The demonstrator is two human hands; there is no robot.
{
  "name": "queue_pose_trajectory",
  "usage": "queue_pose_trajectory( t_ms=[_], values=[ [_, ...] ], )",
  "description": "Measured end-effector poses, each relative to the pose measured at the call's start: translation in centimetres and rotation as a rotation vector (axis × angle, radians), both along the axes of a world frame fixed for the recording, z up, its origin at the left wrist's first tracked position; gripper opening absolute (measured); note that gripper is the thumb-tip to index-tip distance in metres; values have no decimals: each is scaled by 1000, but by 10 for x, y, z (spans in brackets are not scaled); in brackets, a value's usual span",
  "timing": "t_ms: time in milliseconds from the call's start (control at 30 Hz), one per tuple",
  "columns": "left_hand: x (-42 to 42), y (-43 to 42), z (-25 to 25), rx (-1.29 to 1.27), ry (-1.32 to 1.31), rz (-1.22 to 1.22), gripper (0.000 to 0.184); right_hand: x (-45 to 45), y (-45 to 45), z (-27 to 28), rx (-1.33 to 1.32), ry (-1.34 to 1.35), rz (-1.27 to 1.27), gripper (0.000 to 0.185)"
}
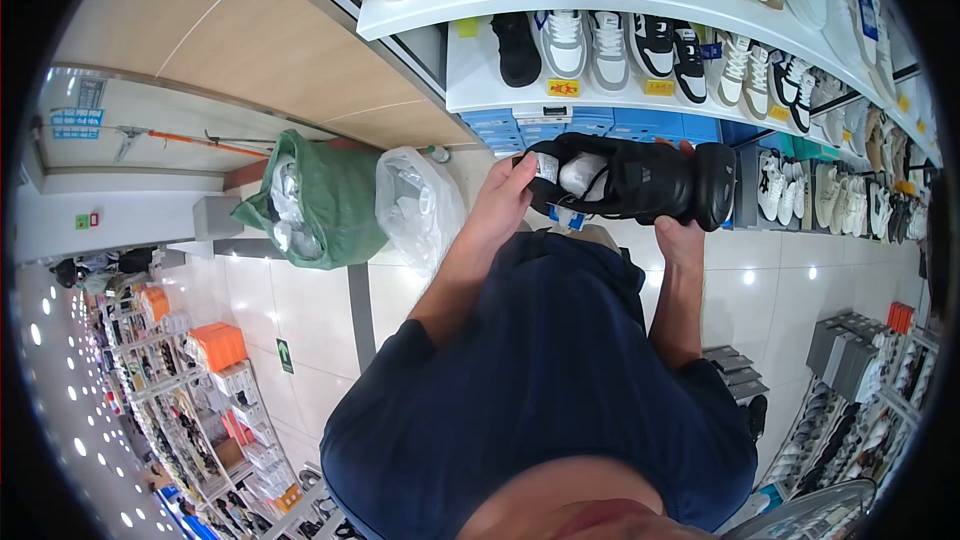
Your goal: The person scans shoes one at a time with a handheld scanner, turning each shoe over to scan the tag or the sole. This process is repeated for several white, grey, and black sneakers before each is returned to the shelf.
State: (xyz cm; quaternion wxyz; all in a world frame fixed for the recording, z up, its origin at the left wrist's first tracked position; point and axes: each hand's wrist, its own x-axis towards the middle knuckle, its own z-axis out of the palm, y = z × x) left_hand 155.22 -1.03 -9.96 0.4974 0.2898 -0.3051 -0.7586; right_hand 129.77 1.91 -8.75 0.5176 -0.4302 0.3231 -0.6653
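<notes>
A pair of black sneakers (640, 180) is held up in front of my chest, just below the display shelves. White stuffing (583, 177) fills the opening of the nearer shoe, and a blue and white tag (568, 218) hangs from its side. My left hand (508, 198) grips the heel end, its thumb beside a white label (546, 167). At the other end, my right hand (682, 237) is closed around the toe end, with the thumb underneath and fingertips showing above. The second shoe is mostly hidden; a rounded black end (714, 187) shows at the right.
White shelves (610, 2) carrying rows of sneakers stand directly ahead, with blue shoeboxes (640, 124) beneath. On the floor to the left are a green sack (335, 205) and a clear plastic bag (420, 205). Grey boxes (852, 355) and more racks stand behind on the right.
</notes>
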Motion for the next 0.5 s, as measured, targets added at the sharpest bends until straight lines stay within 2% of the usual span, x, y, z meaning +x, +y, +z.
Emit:
queue_pose_trajectory(
  t_ms=[167,233,267,333,367,433,500],
  values=[
    [-6,-2,-2,57,-101,24,31,1,0,-3,27,-26,-18,108],
    [-21,-1,18,9,-351,144,28,2,1,-6,36,-43,-27,104],
    [-20,-3,14,8,-352,145,28,3,1,-8,35,-44,-27,104],
    [-18,-6,3,-108,-628,161,27,4,3,-11,53,32,-54,99],
    [-19,-6,-2,-109,-628,162,27,5,4,-11,52,32,-53,99],
    [-28,-6,-2,-128,-544,214,42,10,6,-8,32,135,-74,96],
    [-33,-4,2,-48,-441,152,47,12,6,-7,26,139,-60,95]
  ],
)
